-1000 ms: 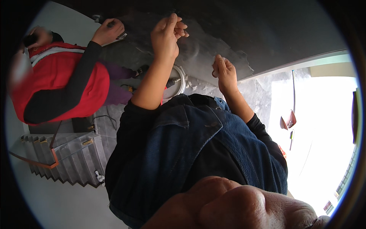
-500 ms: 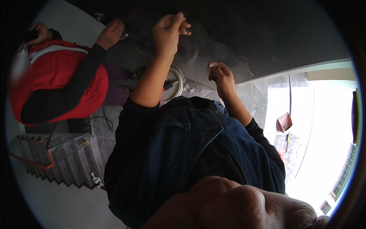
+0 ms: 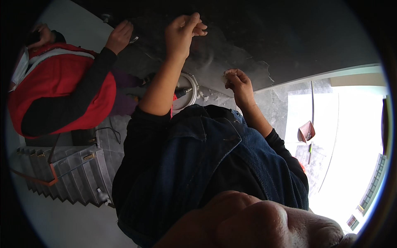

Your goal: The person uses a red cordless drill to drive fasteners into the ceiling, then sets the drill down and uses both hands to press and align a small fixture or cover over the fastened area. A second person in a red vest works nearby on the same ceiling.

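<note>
My left hand (image 3: 185,29) is raised close to the dark wall (image 3: 297,37), its fingers curled together. Whatever those fingers hold, if anything, is hidden. Lower and to the right, my right hand (image 3: 240,82) pinches a small pale, crumbly piece (image 3: 226,75) between thumb and fingers. Between the hands the wall has a greyish, patchy area (image 3: 223,49) with a ragged edge toward the right. Below my hands, partly behind my left forearm, a white-rimmed bucket (image 3: 195,89) holds a tool with a black and red handle (image 3: 182,93).
At the left, a person in a red vest (image 3: 74,87) reaches a hand (image 3: 120,37) toward the wall, a small shiny thing in it. Stairs (image 3: 70,165) descend behind that person. Pale debris (image 3: 202,94) lies beside the bucket. A brown dustpan (image 3: 306,132) is at the right, near bright light.
My left hand keeps its place and closed shape. My right hand has turned very slightly, still pinching the pale piece. The other person's reaching hand has shifted a little to the left.
</note>
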The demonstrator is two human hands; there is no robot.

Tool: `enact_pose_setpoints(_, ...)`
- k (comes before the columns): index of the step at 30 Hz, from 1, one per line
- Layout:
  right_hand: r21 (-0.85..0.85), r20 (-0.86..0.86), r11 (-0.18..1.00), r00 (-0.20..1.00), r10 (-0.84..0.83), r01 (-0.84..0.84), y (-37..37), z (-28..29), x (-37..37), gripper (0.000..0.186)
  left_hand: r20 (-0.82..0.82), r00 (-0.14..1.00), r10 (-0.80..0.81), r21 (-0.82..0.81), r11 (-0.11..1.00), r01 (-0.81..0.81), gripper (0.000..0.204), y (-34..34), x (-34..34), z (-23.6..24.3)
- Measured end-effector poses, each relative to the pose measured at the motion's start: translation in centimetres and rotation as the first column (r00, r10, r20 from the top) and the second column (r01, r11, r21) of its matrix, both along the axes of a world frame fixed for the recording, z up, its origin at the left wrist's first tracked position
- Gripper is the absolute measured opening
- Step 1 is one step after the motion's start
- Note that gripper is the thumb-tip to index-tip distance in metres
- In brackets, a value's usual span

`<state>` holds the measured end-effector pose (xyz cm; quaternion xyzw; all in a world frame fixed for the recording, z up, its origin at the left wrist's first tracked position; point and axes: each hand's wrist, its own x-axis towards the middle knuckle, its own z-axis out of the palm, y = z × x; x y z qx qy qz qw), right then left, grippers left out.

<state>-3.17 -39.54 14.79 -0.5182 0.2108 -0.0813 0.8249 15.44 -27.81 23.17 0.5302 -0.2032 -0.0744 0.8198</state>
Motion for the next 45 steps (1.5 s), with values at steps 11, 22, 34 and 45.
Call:
enact_pose_setpoints(11, 0.011, 0.006, 1.000, 1.000, 0.013, -0.013, 0.0, -0.4, 0.4, 0.009, -0.010, 1.000, -0.026, 0.004, 1.000, 0.026, 0.020, 0.0, 0.3, 0.0)
enact_pose_setpoints(22, 0.028, -0.001, 0.999, 0.999, 0.046, -0.046, 0.0, -0.3, 0.2, 0.009, 0.024, 1.000, -0.008, 0.031, 1.000, 0.007, 0.019, 0.2, -0.1, 0.2)
enact_pose_setpoints(34, 0.041, -0.007, 0.998, 0.999, 0.052, -0.052, -0.7, -0.5, -0.3, 0.009, 0.053, 0.999, 0.005, 0.053, 0.999, -0.008, 0.014, 0.5, 0.4, 0.2)
enact_pose_setpoints(45, 0.067, 0.012, 0.996, 0.998, 0.059, -0.060, -0.9, -0.5, -0.4, 0.010, 0.062, 0.997, 0.043, 0.104, 0.993, -0.050, 0.013, 0.2, 0.0, 0.3)
